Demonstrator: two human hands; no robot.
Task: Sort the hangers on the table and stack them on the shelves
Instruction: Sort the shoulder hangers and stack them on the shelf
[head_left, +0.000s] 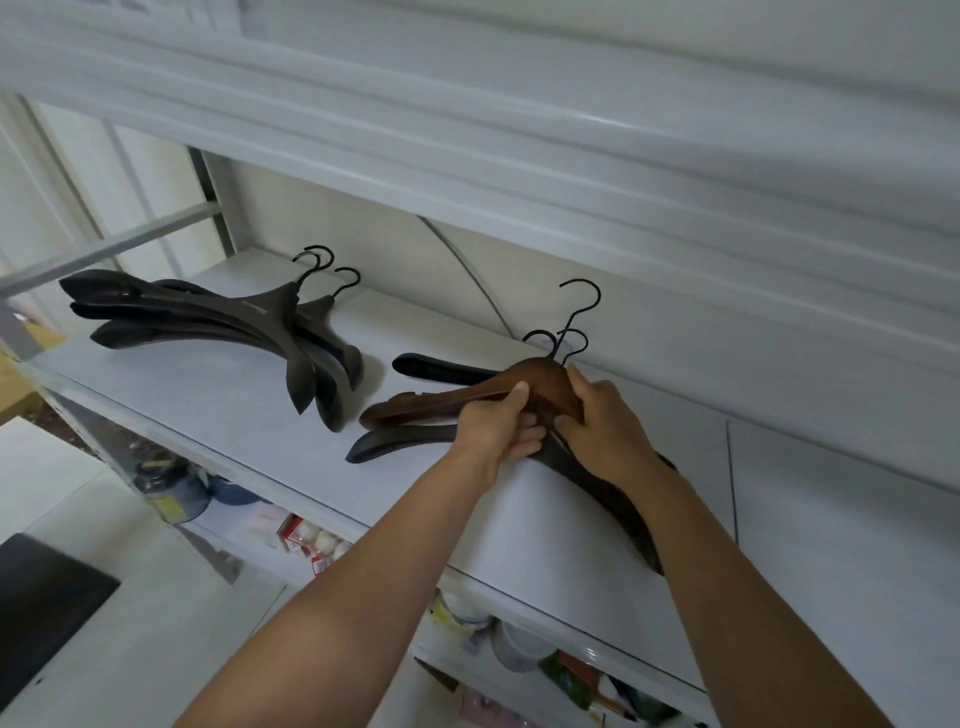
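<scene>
Reaching up with both arms to a white shelf. Left hand clamped on a brown hanger just left of its middle, thumb on top, fingers curled beneath. Right hand wrapped round the same hanger's neck, close beside the left, fingertips nearly meeting.

Lies topmost on a small heap of dark hangers, flat on the right half of the shelf and near the back wall. Points hook-first away toward that wall, among three black hooks, one standing taller than the rest; cannot tell which hook belongs to the brown one. Runs lengthwise from the left, out over the shelf, then bends at the neck toward the front edge on the right, with that nearer arm hidden under the right forearm. Beneath, two dark arms fanning leftward, one above and one below the brown arm.

Well apart to the left, a second pile of black hangers, also flat, hooks toward the wall, one set of arms sweeping left, the other reaching toward the front edge.

Behind, a thin grey cable curving down the wall to the shelf. Below, a lower shelf crowded with containers and packets, too blurred to name.
</scene>
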